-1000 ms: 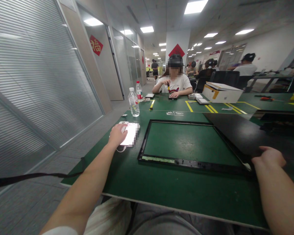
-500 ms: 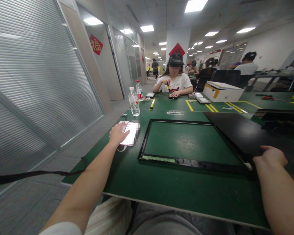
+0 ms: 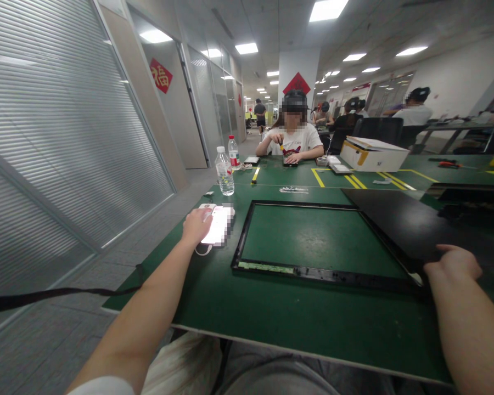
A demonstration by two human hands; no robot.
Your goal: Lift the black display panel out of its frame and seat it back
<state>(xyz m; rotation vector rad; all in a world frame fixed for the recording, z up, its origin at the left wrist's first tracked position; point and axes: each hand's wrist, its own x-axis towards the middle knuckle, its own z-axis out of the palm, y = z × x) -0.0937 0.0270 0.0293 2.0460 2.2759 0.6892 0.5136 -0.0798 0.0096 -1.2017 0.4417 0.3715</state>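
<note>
A smartphone (image 3: 216, 227) with a bright white screen lies on the table at the left, a looped white cable (image 3: 203, 250) below it. My left hand (image 3: 195, 226) is closed over its left edge, thumb at the screen's side. Right of it a thin black rectangular frame (image 3: 247, 236) lies flat, with a pale green strip (image 3: 267, 267) along its near side. A large black flat panel (image 3: 407, 219) overlaps the frame's right side. On the panel rests my right hand (image 3: 455, 263), fingers curled; whatever they may grip is hidden.
Beyond the phone stand two plastic bottles, one clear (image 3: 225, 173) and one red-capped (image 3: 234, 152). Small parts (image 3: 294, 190) lie behind the frame. Across the green table (image 3: 304, 318) a person (image 3: 294, 134) works near a white box (image 3: 374, 154). Dark parts (image 3: 473, 195) lie far right.
My left thumb has drawn back left from the phone's screen toward its edge. My right hand, the frame and the panel have stayed put.
</note>
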